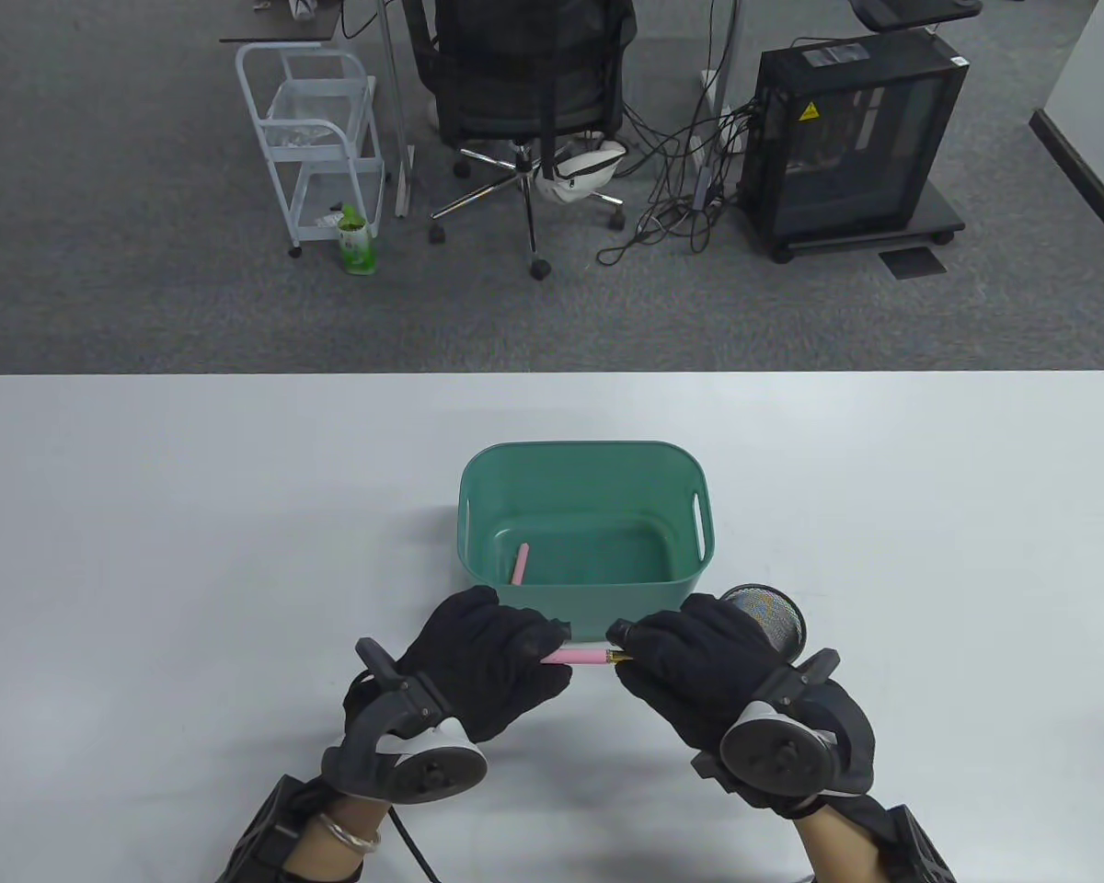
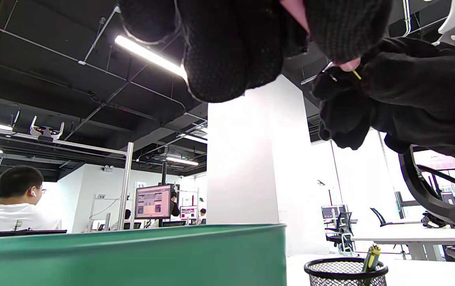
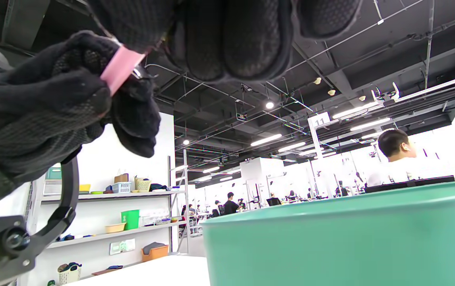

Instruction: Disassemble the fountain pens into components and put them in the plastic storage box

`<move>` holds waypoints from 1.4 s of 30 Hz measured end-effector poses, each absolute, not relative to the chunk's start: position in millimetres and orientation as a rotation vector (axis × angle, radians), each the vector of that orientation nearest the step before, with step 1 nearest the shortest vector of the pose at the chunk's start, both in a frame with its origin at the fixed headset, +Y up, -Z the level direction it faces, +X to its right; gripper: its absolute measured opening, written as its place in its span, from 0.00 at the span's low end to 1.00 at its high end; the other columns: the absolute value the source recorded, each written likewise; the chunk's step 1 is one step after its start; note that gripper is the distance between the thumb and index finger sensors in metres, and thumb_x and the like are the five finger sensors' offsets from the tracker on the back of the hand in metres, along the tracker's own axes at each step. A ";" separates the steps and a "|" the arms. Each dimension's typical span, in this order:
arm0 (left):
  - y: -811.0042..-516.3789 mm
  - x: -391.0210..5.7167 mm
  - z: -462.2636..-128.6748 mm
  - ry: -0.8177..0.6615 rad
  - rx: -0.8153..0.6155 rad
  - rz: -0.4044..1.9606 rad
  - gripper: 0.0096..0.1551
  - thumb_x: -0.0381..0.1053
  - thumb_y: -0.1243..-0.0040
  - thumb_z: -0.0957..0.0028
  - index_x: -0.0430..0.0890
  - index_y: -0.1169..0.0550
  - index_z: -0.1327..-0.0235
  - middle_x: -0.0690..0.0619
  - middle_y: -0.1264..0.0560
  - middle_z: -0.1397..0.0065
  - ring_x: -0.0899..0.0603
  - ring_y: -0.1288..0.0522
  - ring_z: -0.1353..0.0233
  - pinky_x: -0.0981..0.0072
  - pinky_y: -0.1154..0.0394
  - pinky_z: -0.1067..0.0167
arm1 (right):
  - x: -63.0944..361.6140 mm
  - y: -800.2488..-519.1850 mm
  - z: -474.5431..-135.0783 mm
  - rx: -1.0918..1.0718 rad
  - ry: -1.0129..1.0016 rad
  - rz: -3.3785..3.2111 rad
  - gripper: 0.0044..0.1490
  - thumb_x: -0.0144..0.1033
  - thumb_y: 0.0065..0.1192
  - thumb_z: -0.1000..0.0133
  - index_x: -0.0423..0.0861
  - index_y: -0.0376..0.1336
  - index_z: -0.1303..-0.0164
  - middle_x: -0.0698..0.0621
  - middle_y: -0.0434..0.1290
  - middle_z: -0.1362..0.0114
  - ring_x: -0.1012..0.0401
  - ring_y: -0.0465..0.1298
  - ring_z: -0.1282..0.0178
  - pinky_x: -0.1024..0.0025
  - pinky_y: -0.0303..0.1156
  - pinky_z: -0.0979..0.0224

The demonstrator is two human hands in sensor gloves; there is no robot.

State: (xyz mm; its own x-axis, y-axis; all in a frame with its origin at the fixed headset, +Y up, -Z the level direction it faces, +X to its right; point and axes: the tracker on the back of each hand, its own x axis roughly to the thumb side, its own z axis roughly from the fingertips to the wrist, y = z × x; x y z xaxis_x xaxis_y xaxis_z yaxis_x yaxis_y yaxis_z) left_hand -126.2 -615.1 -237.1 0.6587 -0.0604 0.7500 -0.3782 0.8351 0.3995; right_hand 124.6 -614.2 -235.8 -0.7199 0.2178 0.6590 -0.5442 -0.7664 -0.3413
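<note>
A pink fountain pen [image 1: 581,656] lies level between both gloved hands, just in front of the green storage box [image 1: 585,464]. My left hand [image 1: 501,658] grips its left end; the pink barrel [image 3: 120,68] shows between those fingers. My right hand [image 1: 690,664] grips the right end, where a yellowish metal part [image 1: 616,656] peeks out, also seen as a thin yellow tip [image 2: 356,74]. One pink pen part [image 1: 519,563] lies on the box floor at its left side.
A black mesh pen holder [image 1: 773,618] stands just right of the box, partly behind my right hand, with a pen in it [image 2: 371,257]. The box wall [image 2: 132,258] rises close in front of both wrists. Beyond the white table [image 1: 147,552] are an office chair and a cart.
</note>
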 end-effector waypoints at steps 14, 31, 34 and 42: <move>-615.8 -126.1 -238.1 -0.854 0.559 0.209 0.26 0.62 0.47 0.33 0.43 0.20 0.38 0.52 0.16 0.43 0.49 0.15 0.48 0.47 0.29 0.28 | 124.0 -614.5 -235.5 0.854 -0.747 2.469 0.25 0.50 0.62 0.42 0.53 0.70 0.37 0.54 0.77 0.38 0.63 0.78 0.43 0.54 0.66 0.23; -616.5 -128.1 -239.9 -0.852 0.552 0.223 0.32 0.65 0.55 0.32 0.44 0.20 0.35 0.50 0.16 0.41 0.46 0.16 0.45 0.45 0.30 0.28 | 124.4 -614.5 -234.1 0.861 -0.766 2.452 0.25 0.50 0.62 0.42 0.53 0.70 0.37 0.54 0.77 0.38 0.63 0.78 0.43 0.54 0.66 0.23; -616.6 -128.8 -240.1 -0.846 0.551 0.223 0.36 0.68 0.52 0.34 0.44 0.24 0.27 0.49 0.18 0.35 0.45 0.17 0.40 0.44 0.31 0.26 | 124.8 -614.3 -234.0 0.859 -0.768 2.447 0.25 0.50 0.61 0.42 0.53 0.70 0.37 0.54 0.77 0.38 0.63 0.78 0.43 0.54 0.66 0.23; -616.5 -127.7 -238.0 -0.841 0.579 0.201 0.33 0.64 0.41 0.36 0.45 0.30 0.26 0.51 0.22 0.32 0.48 0.19 0.38 0.46 0.32 0.25 | 125.8 -614.3 -234.2 0.856 -0.769 2.445 0.25 0.50 0.61 0.42 0.53 0.70 0.37 0.54 0.77 0.38 0.63 0.78 0.43 0.54 0.66 0.23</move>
